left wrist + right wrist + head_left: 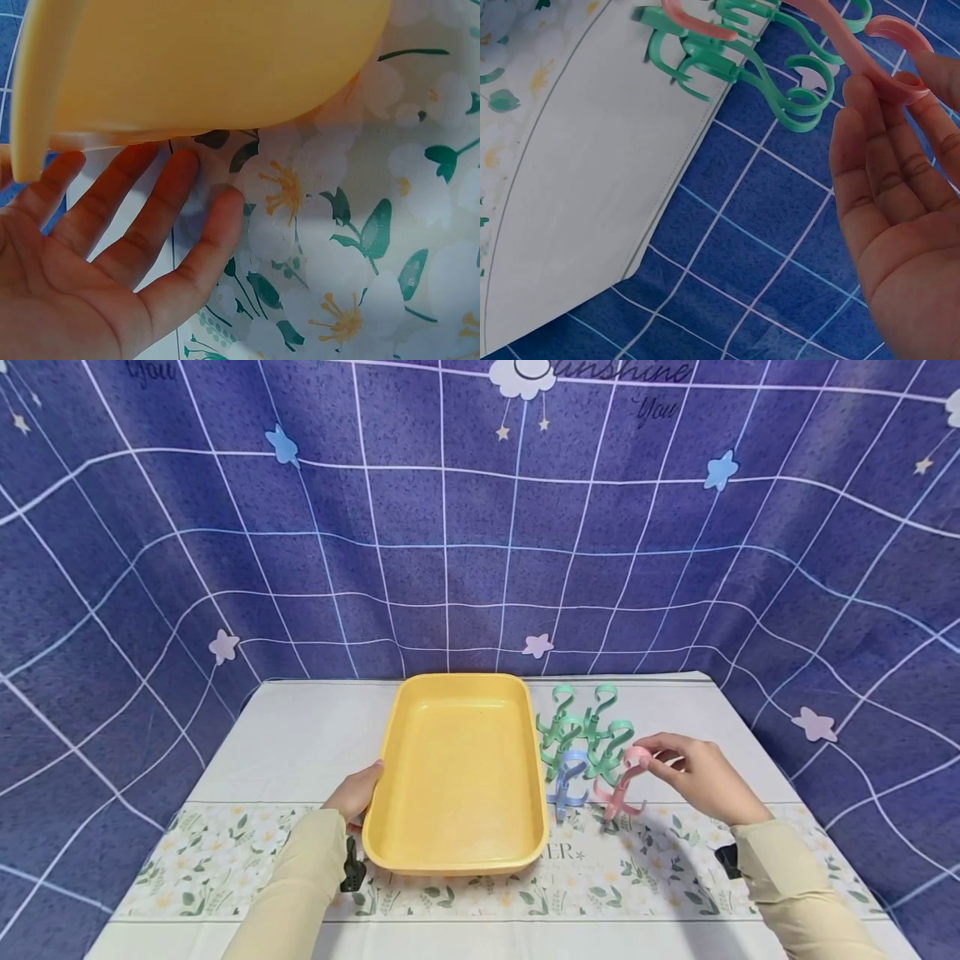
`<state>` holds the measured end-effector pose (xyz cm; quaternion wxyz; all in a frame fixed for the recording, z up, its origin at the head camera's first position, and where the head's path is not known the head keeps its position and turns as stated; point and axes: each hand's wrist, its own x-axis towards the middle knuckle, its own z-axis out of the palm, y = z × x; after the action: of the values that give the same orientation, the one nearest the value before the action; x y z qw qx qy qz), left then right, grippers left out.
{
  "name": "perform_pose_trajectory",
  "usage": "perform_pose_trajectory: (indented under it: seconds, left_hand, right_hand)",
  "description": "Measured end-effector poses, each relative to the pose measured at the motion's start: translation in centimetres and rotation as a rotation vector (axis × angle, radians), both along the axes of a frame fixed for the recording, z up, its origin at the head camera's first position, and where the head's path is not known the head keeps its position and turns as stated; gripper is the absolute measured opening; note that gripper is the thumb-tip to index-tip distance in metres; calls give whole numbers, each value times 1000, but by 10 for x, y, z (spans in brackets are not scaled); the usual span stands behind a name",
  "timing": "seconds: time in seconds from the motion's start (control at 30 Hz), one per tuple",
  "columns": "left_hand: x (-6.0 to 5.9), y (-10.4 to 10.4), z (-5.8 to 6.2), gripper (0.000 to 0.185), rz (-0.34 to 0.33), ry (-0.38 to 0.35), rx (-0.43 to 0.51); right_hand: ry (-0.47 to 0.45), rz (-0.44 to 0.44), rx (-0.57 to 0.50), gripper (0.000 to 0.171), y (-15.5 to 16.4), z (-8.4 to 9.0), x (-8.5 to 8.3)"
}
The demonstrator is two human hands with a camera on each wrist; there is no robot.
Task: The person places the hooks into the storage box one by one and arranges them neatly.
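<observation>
Two hands at work: right hand (701, 777) pinches the pink clip (624, 787) by its hook, just right of the tray (457, 852); left hand (97, 270) lies spread, fingers flat by the tray's near-left rim. That clip looks light, stiff, slick plastic, so the hook seems the best hold. Right wrist view shows fingertips (900, 94) on the hook; head view shows green clips (581, 731) and a blue clip (567, 785) clustered alongside.

A white table (300, 735) with a floral strip (225, 852) stands before a blue grid backdrop (225, 527) — stars, a cloud, perhaps the word "Sunshine" printed on it.
</observation>
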<state>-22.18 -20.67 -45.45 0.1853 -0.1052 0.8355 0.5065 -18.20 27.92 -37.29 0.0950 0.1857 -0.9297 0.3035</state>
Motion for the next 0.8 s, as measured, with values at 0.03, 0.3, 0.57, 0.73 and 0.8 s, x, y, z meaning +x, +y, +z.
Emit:
perform_pose_trajectory:
  seconds: [0.03,0.3,0.57,0.73,0.8]
  left_hand:
    - [0,0,0,67,0,0,0]
    - [0,-1,1,68,-5,1,6]
    - [-1,-1,0,69,10,-10,-5]
    - [0,0,1,69,13,-9,-3]
    - [0,0,1,69,13,-8,-1]
  right_hand:
    - [1,-4,5,15,0,1,0]
    - [6,-5,-7,17,-2,14,0]
    - [59,12,3,16,-2,25,-6]
    - [98,21,7,14,-1,31,-8]
    - [105,22,7,15,-1,34,-9]
